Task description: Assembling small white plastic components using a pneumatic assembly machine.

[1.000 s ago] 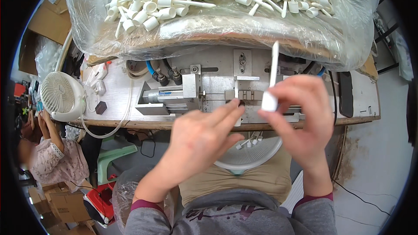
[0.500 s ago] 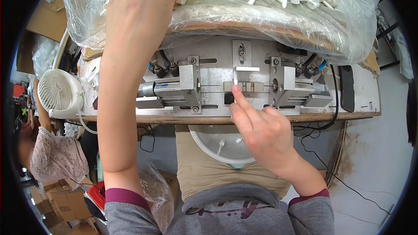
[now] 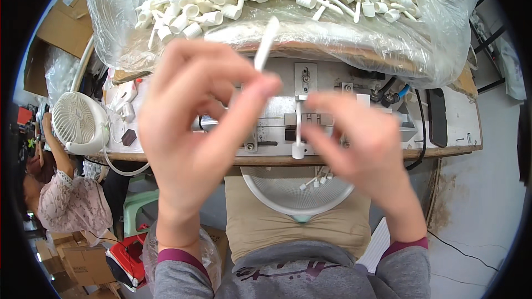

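My left hand (image 3: 205, 111) is raised over the left part of the bench, blurred, with thumb and fingers pinched on a white capped stick. Only the stick's pale shaft (image 3: 266, 44) shows above the fingertips; its other end is hidden in the hand. Another white capped stick (image 3: 298, 149) lies across the metal clamping fixture (image 3: 324, 119), its ribbed cap toward me at the bench's front edge. My right hand (image 3: 360, 144) is just right of it, smeared by motion, thumb and index finger apart. Whether a fingertip touches the shaft is unclear.
A plastic-lined heap of white capped sticks (image 3: 221, 0) fills the back. A white basket (image 3: 266, 196) on my lap holds several. A small fan (image 3: 77, 119) and a dark phone (image 3: 437, 117) flank the fixture. Another person (image 3: 72, 199) sits at far left.
My left hand has come back from the heap toward me, now with a white capped stick. My right hand has lifted its finger off the fixture and shifted right, uncovering the stick there.
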